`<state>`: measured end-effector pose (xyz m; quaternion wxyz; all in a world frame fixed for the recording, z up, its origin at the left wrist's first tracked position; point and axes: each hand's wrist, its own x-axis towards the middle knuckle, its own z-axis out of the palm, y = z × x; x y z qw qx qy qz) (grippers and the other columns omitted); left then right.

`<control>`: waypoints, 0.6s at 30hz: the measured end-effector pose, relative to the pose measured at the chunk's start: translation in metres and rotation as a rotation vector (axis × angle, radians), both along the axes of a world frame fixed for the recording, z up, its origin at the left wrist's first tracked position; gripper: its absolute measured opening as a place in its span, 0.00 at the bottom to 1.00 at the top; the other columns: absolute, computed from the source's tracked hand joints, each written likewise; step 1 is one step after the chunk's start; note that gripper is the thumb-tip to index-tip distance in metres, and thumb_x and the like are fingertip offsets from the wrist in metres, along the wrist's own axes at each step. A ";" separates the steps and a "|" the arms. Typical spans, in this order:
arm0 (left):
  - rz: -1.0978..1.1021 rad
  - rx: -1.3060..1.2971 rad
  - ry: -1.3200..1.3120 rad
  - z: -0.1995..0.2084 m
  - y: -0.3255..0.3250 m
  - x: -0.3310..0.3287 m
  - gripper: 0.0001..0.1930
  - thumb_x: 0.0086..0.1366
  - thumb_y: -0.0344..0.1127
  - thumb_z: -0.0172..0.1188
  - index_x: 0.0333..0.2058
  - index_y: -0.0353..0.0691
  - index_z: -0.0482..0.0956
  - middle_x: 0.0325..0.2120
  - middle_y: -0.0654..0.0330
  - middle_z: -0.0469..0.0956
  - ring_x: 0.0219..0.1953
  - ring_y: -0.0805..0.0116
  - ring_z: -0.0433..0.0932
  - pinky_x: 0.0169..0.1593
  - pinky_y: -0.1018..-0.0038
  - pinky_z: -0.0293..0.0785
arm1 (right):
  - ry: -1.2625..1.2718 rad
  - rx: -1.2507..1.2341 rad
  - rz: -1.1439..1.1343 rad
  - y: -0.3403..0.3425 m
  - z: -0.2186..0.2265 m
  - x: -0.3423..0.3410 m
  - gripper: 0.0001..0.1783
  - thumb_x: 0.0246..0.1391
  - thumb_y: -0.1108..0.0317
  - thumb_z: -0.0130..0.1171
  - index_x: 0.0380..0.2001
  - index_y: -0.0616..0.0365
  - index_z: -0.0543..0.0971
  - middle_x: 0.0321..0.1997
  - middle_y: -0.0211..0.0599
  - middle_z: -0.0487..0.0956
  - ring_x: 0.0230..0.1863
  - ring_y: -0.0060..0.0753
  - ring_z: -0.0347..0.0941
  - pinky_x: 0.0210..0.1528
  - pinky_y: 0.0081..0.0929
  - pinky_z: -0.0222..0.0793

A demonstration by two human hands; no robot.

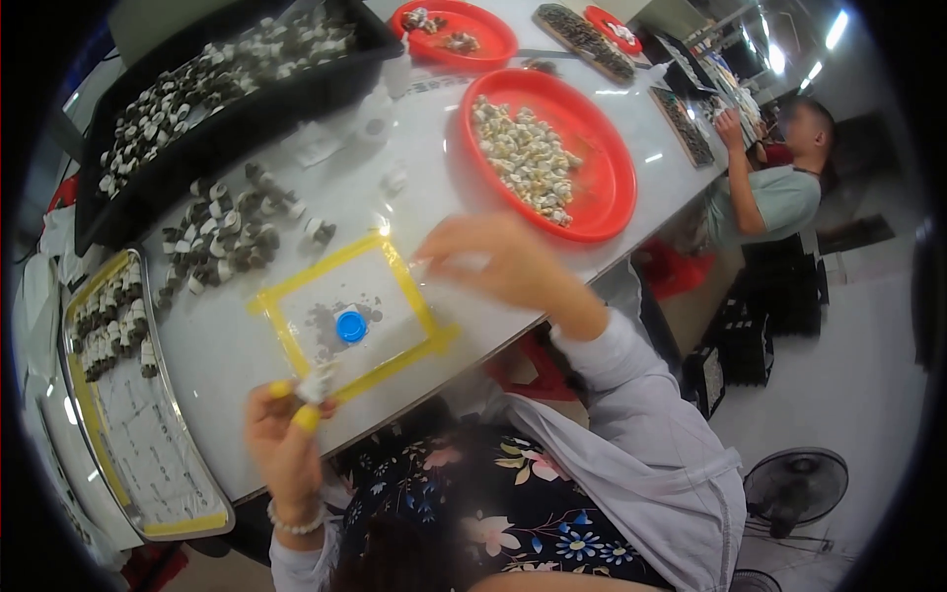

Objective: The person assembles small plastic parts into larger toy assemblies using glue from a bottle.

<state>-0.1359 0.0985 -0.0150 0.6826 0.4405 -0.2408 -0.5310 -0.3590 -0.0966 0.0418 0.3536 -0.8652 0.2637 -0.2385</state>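
My left hand [283, 434], with yellow finger covers on thumb and forefinger, pinches a small white piece [318, 383] just off the near-left corner of a yellow-taped square [350, 259]. What kind of piece it is I cannot make out. Inside the square, a round blue cap-like dish [351, 327] sits among grey wet-looking spots. Beyond the square's right side hovers my right hand [498, 259], smeared by motion. Its fingertips are close together, but whether they hold anything does not show. Loose small white-and-dark plug-like pieces [222, 237] lie in a heap beyond the square.
A black bin [94, 212] of similar pieces stands far left. On the left, a metal tray [212, 493] holds rows of them. A round red tray [612, 187] carries whitish-yellow bits; another red tray [493, 39] lies behind. Across the right side sits another person [779, 197]. A fan [795, 483] stands lower right.
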 end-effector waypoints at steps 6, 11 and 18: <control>0.316 0.027 -0.419 0.024 0.056 0.090 0.15 0.55 0.17 0.51 0.43 0.34 0.66 0.37 0.56 0.72 0.41 0.66 0.74 0.45 0.71 0.72 | 0.277 -0.140 -0.585 -0.054 0.008 -0.102 0.11 0.43 0.71 0.61 0.32 0.62 0.77 0.35 0.42 0.76 0.33 0.37 0.74 0.36 0.26 0.69; 0.562 0.250 -0.889 0.029 0.079 0.151 0.13 0.55 0.19 0.54 0.41 0.33 0.68 0.36 0.60 0.71 0.39 0.71 0.72 0.43 0.77 0.69 | 0.293 -0.092 -0.647 -0.076 -0.031 -0.125 0.07 0.47 0.70 0.58 0.30 0.62 0.75 0.23 0.34 0.74 0.22 0.24 0.71 0.21 0.21 0.66; 0.564 0.460 -1.232 0.027 0.045 0.166 0.12 0.51 0.22 0.55 0.37 0.33 0.71 0.30 0.59 0.76 0.32 0.74 0.74 0.36 0.78 0.71 | 0.134 -0.070 -0.721 -0.062 -0.005 -0.111 0.10 0.49 0.75 0.55 0.37 0.64 0.75 0.30 0.34 0.75 0.26 0.21 0.71 0.26 0.16 0.65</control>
